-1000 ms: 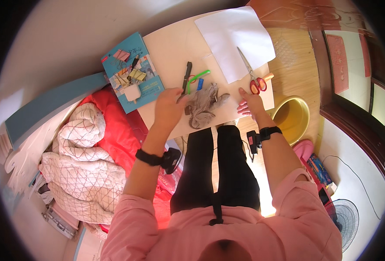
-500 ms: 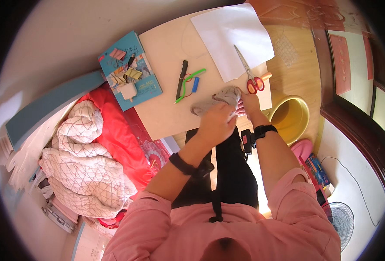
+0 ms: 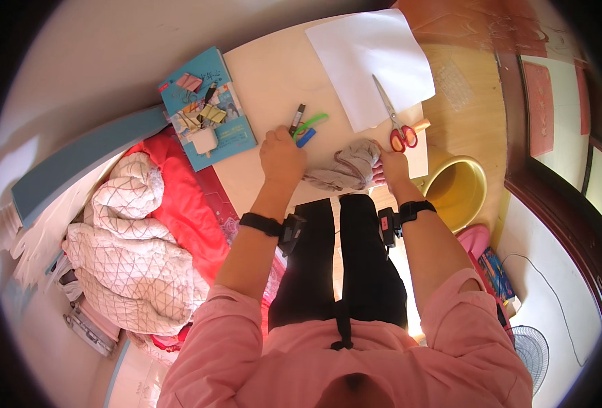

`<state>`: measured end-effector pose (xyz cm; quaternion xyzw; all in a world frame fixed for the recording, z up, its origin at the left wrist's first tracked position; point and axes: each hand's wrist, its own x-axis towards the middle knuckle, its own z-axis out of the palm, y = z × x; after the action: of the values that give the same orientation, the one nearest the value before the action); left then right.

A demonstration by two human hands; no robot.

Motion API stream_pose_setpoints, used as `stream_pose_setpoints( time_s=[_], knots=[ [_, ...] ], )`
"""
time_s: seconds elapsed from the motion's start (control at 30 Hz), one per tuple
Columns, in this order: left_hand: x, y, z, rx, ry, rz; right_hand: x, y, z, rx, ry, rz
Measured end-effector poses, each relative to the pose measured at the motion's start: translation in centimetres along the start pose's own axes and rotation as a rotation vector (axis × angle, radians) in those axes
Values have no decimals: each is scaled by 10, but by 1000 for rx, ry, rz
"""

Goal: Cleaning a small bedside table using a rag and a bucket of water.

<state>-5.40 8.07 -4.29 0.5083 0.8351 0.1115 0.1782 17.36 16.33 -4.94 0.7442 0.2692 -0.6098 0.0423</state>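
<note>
Down at the table, with the left hand bent over the near end of the black pen, fingers partly hidden; cannot tell whether gripping. Just beyond, green strip and blue stick side by side. Across to the right hand, fingers curled against the right edge of the grey cloth; cannot tell whether pinching. Crumpled cloth there, between both hands, near the table's front edge. Just above, red-handled scissors, partly over white paper.

head: left of two side-by-side fisheyes, head-worn | looks steeply down past pink shirt onto tabletop | near enough to frame left hand, right hand | wide: blanket to fan
</note>
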Motion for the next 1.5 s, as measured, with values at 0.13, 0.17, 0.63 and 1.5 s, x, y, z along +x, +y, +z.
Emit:
stream_pose_setpoints(
  time_s=[0.13, 0.17, 0.63, 1.5],
  knots=[
    [0, 4, -10, -38, -53, -88, 1, 2, -2, 9, -7, 37],
    [0, 1, -18, -102, -20, -61, 2, 4, -2, 11, -3, 35],
    [26, -68, -83, 91, 352, -110, 9, 11, -4, -9, 10, -44],
    [64, 69, 12, -529, -175, -184, -4, 2, -9, 62, -61, 24]
  ],
)
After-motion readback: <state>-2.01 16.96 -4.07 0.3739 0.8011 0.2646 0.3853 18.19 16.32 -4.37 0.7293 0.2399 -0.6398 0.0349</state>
